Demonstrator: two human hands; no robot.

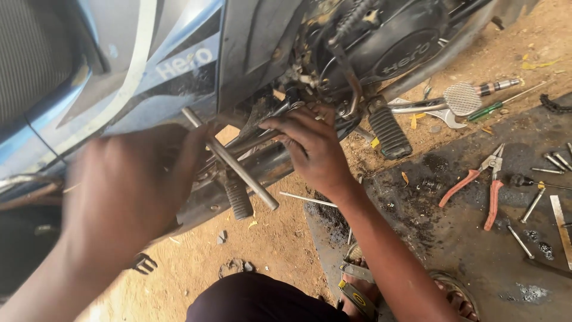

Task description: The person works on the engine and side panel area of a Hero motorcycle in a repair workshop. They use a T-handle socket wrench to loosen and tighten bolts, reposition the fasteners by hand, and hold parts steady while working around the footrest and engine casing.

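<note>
I am crouched beside a grey and blue motorcycle (179, 53). My left hand (131, 185), blurred and close to the camera, grips the T-handle of a steel socket wrench (232, 161) that runs into the bike's lower frame. My right hand (313, 146) rests on the frame parts below the black engine cover (399, 48), fingers curled on a dark metal piece near the footrest (387, 131). What the fingers hold is hidden.
Red-handled pliers (479, 185), several bolts (530, 206) and a green screwdriver (494, 107) lie on an oily dark mat (476, 250) at right. The brake pedal (462, 98) sticks out over sandy ground. My sandalled foot (357, 286) is below.
</note>
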